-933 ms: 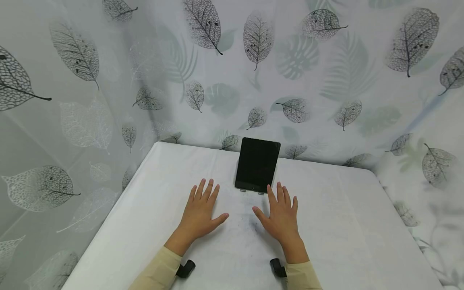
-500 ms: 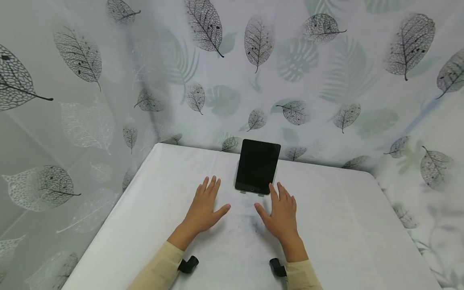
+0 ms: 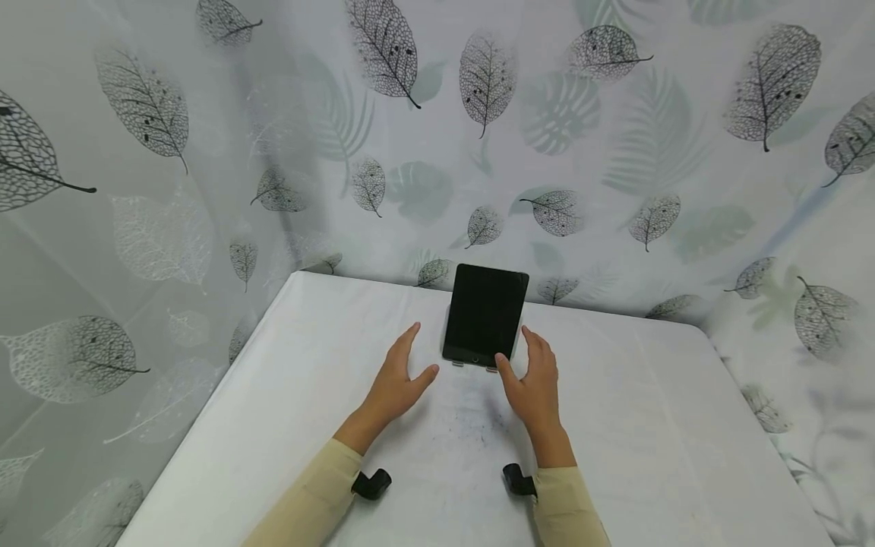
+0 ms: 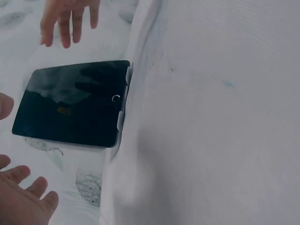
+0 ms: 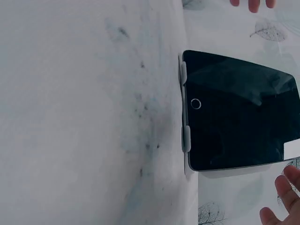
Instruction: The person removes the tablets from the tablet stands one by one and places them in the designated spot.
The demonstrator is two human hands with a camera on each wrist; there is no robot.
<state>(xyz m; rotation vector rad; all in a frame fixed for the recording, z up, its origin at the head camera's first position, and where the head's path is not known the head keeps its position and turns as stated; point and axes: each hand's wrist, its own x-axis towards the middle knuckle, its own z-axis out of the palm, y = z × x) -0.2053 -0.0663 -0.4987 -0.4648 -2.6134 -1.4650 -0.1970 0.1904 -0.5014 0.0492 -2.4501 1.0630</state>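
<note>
A black tablet (image 3: 486,313) leans upright on a stand near the back of the white table, its screen dark. Two small light clips of the stand (image 5: 186,138) hold its lower edge in the right wrist view. My left hand (image 3: 394,387) hovers in front and to the left of the tablet, fingers extended and thumb spread. My right hand (image 3: 536,385) is up near the tablet's lower right corner, its thumb overlapping that corner in the head view; whether it touches cannot be told. Both palms face inward, and neither hand holds anything.
The white table (image 3: 649,425) has faint dark smudges between the hands. A leaf-patterned curtain (image 3: 424,114) hangs behind and along both sides. Black wrist mounts (image 3: 372,484) stick out from both sleeves.
Both hands have moved forward toward the tablet and turned from palms down to palms facing each other. The tablet has stayed in place.
</note>
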